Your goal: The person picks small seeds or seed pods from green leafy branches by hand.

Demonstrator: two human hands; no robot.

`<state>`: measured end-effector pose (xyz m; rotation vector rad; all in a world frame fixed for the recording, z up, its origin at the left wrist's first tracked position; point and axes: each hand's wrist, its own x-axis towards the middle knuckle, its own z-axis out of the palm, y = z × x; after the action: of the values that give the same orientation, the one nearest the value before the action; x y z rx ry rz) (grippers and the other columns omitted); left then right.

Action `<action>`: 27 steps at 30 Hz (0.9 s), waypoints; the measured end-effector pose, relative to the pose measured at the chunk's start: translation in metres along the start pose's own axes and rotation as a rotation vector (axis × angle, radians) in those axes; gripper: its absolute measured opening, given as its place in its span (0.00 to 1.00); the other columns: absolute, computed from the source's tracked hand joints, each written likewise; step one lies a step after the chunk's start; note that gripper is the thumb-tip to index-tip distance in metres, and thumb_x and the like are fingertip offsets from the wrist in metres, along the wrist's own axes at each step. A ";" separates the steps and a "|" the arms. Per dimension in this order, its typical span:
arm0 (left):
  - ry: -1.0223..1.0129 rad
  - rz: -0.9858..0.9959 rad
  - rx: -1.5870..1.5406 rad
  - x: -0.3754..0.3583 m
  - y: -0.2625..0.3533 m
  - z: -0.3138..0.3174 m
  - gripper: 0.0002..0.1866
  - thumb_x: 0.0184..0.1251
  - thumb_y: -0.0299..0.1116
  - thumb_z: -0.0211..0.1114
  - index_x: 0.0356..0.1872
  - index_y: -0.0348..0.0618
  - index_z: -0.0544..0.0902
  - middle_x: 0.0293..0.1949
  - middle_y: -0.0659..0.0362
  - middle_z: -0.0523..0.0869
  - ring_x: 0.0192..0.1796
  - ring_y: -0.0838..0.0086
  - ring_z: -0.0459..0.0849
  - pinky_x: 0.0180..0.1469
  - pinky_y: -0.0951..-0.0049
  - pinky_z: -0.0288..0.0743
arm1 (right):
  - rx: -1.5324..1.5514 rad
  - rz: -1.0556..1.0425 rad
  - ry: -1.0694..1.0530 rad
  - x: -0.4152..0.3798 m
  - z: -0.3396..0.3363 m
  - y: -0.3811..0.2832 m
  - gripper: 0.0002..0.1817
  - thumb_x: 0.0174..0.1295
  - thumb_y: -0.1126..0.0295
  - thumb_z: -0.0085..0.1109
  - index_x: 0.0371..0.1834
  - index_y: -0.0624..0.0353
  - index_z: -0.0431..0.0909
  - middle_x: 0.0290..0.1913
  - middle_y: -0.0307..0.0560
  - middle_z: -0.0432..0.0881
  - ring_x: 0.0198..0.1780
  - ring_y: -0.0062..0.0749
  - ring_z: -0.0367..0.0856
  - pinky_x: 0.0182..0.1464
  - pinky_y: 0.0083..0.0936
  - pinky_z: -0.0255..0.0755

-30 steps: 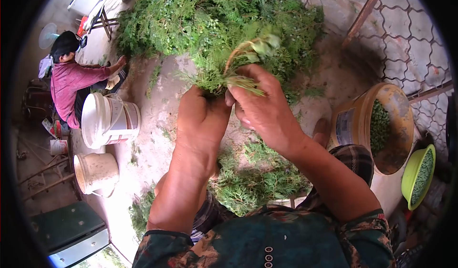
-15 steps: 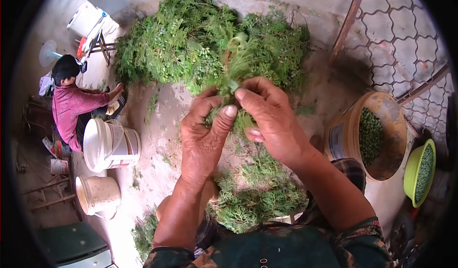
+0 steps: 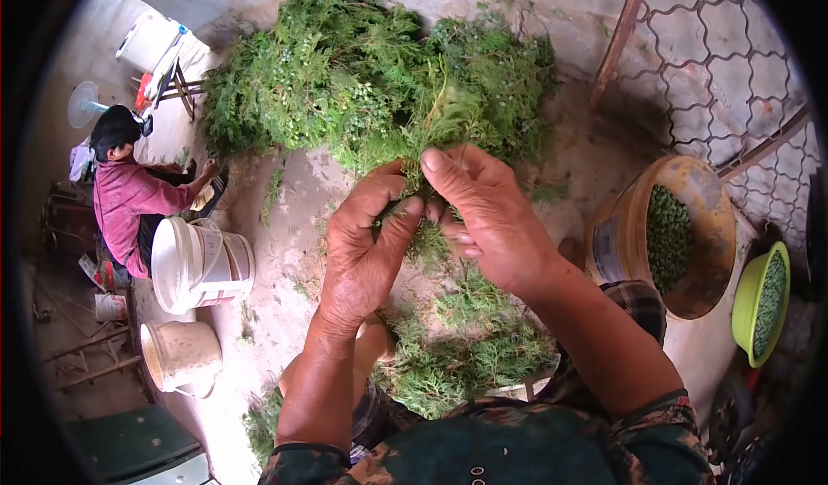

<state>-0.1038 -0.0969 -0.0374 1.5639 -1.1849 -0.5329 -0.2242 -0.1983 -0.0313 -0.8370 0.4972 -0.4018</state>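
Observation:
Between my two hands is a green leafy sprig (image 3: pixel 438 118), its top blurred in front of the large pile of green branches (image 3: pixel 319 71). My left hand (image 3: pixel 366 243) has its thumb and fingers closed round the lower part of the sprig. My right hand (image 3: pixel 492 217) pinches the sprig higher up, thumb pressed to the forefinger, the other fingers curled. More cut greenery (image 3: pixel 466 355) lies below my hands, near my lap.
At the left another person (image 3: pixel 138 192) sits by a white lidded bucket (image 3: pixel 181 265) and a cream bucket (image 3: pixel 185 353). On the right stand a large bucket (image 3: pixel 699 226) holding small green pieces, a lime-green basin (image 3: pixel 747 312) and a wire mesh (image 3: pixel 707 62).
My right thumb has moved up along the sprig, and the pale green bit at its tip no longer shows. The other person's hand has lifted slightly from the pile.

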 end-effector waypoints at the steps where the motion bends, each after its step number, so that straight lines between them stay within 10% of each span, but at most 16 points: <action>1: -0.011 0.015 0.009 -0.001 -0.006 0.000 0.04 0.64 0.22 0.59 0.39 0.36 0.77 0.35 0.58 0.80 0.44 0.75 0.76 0.49 0.74 0.70 | 0.003 0.002 0.005 0.000 -0.002 0.001 0.15 0.64 0.55 0.55 0.35 0.55 0.67 0.25 0.37 0.69 0.19 0.13 0.59 0.17 0.12 0.53; 4: -0.052 -0.131 0.019 -0.003 0.000 0.001 0.07 0.63 0.20 0.59 0.41 0.37 0.78 0.34 0.58 0.81 0.44 0.77 0.77 0.47 0.77 0.71 | -0.139 -0.084 0.026 0.007 -0.006 0.007 0.12 0.64 0.60 0.55 0.34 0.56 0.68 0.24 0.36 0.70 0.19 0.12 0.60 0.17 0.13 0.53; 7: -0.033 -0.251 -0.088 -0.004 0.005 0.014 0.09 0.64 0.20 0.57 0.44 0.36 0.77 0.33 0.60 0.82 0.39 0.81 0.77 0.41 0.79 0.72 | -0.729 -0.637 0.145 0.019 -0.003 0.024 0.05 0.62 0.70 0.52 0.36 0.59 0.71 0.25 0.38 0.73 0.15 0.11 0.59 0.16 0.13 0.52; 10: 0.056 -0.303 -0.295 -0.002 0.001 0.008 0.06 0.64 0.21 0.55 0.41 0.37 0.77 0.32 0.63 0.81 0.33 0.85 0.75 0.34 0.81 0.70 | 0.022 -0.066 -0.049 0.002 0.001 -0.002 0.04 0.61 0.71 0.52 0.37 0.57 0.71 0.25 0.39 0.74 0.14 0.11 0.59 0.15 0.13 0.53; 15: 0.290 -0.544 -0.777 0.004 0.004 0.003 0.02 0.65 0.26 0.56 0.32 0.42 0.76 0.28 0.64 0.80 0.31 0.82 0.75 0.39 0.82 0.68 | 0.253 -0.062 -0.126 0.002 -0.006 -0.010 0.08 0.64 0.63 0.50 0.35 0.54 0.69 0.27 0.39 0.71 0.13 0.11 0.57 0.14 0.11 0.51; 22: 0.204 -0.408 -0.534 0.001 -0.001 0.001 0.12 0.67 0.40 0.59 0.36 0.39 0.78 0.24 0.64 0.78 0.26 0.82 0.75 0.32 0.80 0.70 | 0.021 -0.056 -0.038 -0.004 -0.009 -0.017 0.14 0.66 0.56 0.51 0.32 0.53 0.67 0.25 0.38 0.70 0.14 0.11 0.57 0.15 0.10 0.51; 27: 0.225 -0.393 -0.469 -0.001 0.007 0.006 0.12 0.68 0.40 0.59 0.39 0.40 0.79 0.26 0.64 0.80 0.26 0.82 0.76 0.31 0.81 0.71 | -0.479 -0.344 0.107 -0.001 -0.013 -0.005 0.11 0.61 0.68 0.60 0.41 0.62 0.72 0.28 0.38 0.73 0.24 0.11 0.67 0.23 0.12 0.61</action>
<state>-0.1113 -0.0987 -0.0332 1.3998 -0.5283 -0.8022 -0.2325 -0.2084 -0.0348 -1.3783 0.5594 -0.6597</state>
